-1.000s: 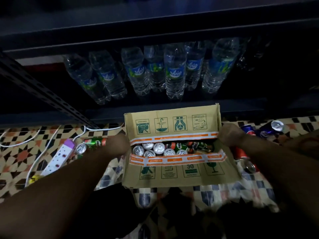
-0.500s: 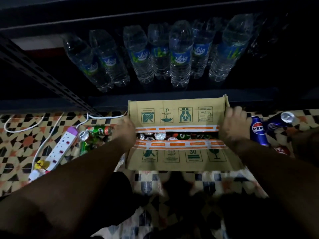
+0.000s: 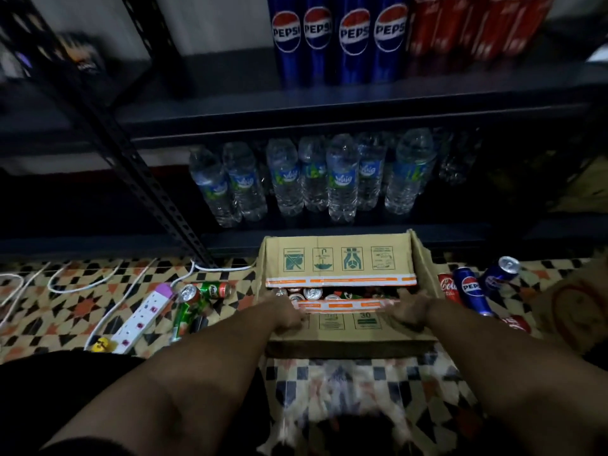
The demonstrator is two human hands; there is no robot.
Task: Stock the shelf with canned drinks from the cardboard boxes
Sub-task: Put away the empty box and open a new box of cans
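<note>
A cardboard box [image 3: 339,261] sits on the patterned floor in front of the dark shelf [image 3: 329,93]. Its two taped top flaps stand slightly apart, and silver can tops [image 3: 312,292] show in the gap. My left hand [image 3: 288,315] grips the left end of the near flap, fingers curled at its taped edge. My right hand [image 3: 409,311] grips the right end of the same flap. On the shelf above stand tall blue Pepsi cans [image 3: 335,37] with red cans [image 3: 477,28] beside them.
Water bottles [image 3: 342,182] fill the bottom shelf behind the box. Green cans [image 3: 210,291] lie loose on the floor to the left, near a white power strip [image 3: 141,317] and cables. Pepsi and cola cans [image 3: 470,287] lie to the right, beside another cardboard piece [image 3: 572,307].
Both hands moved from the box's sides onto the near flap. The gap between the flaps narrowed. The view tilted up, bringing the shelf with Pepsi and red cans into sight.
</note>
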